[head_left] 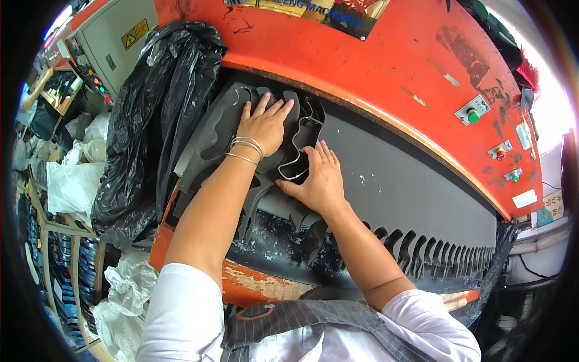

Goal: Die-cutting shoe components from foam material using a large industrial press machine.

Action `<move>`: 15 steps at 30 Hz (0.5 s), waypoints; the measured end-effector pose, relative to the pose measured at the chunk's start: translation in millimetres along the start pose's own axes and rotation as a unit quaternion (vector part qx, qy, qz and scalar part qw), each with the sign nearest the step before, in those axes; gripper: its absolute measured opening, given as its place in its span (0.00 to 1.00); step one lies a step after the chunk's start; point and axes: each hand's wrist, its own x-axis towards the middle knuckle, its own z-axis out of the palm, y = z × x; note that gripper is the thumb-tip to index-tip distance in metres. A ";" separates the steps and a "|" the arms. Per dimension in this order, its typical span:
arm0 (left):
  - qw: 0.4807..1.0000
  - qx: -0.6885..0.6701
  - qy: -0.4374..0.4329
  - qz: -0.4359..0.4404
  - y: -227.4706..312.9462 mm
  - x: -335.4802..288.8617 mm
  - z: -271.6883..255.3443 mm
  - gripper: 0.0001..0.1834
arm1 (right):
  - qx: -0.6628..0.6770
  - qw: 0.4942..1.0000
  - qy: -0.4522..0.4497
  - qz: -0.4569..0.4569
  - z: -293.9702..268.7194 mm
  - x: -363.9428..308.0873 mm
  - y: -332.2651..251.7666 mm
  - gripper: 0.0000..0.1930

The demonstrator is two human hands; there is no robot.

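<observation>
A thick grey foam sheet [386, 157] lies on the bed under a red press. My left hand [263, 128] rests flat on the sheet's cut left part, fingers spread, with metal bangles on the wrist. Just right of it stands a wavy, sole-shaped cutting die [294, 169] with a thin metal edge. My right hand [322, 181] grips the die's near end, thumb on its left side and fingers on its right. The die sits on the foam, beside the cut-out part. Curved foam offcuts [247, 208] hang over the front edge below my hands.
The red press beam [362, 72] spans the far side, with green and red buttons [473, 116] at right. A black plastic bag [163, 120] hangs at left. White bags [75, 181] and a shelf rack [72, 229] stand farther left. Scalloped foam scrap [443, 253] lines the front edge.
</observation>
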 end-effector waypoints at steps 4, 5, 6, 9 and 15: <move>1.000 0.002 -0.001 -0.007 2.7 -1.0 -5.1 0.30 | -0.008 1.000 0.011 0.003 0.6 -3.3 -2.0 0.46; 1.000 0.012 -0.016 -0.016 2.2 3.8 -12.0 0.30 | -0.023 1.000 0.006 0.003 -3.7 1.4 -5.0 0.48; 1.000 0.011 -0.021 -0.019 -0.4 7.4 -17.4 0.29 | -0.017 1.000 0.011 0.001 -4.4 3.7 -5.8 0.48; 0.998 -0.049 -0.001 -0.029 -2.9 -6.3 -25.6 0.25 | 0.034 0.999 -0.008 -0.030 -15.9 -4.8 3.5 0.50; 0.912 -0.317 0.257 0.023 94.7 -54.4 -54.6 0.11 | 0.160 0.963 0.195 -0.095 -117.6 -147.0 115.8 0.50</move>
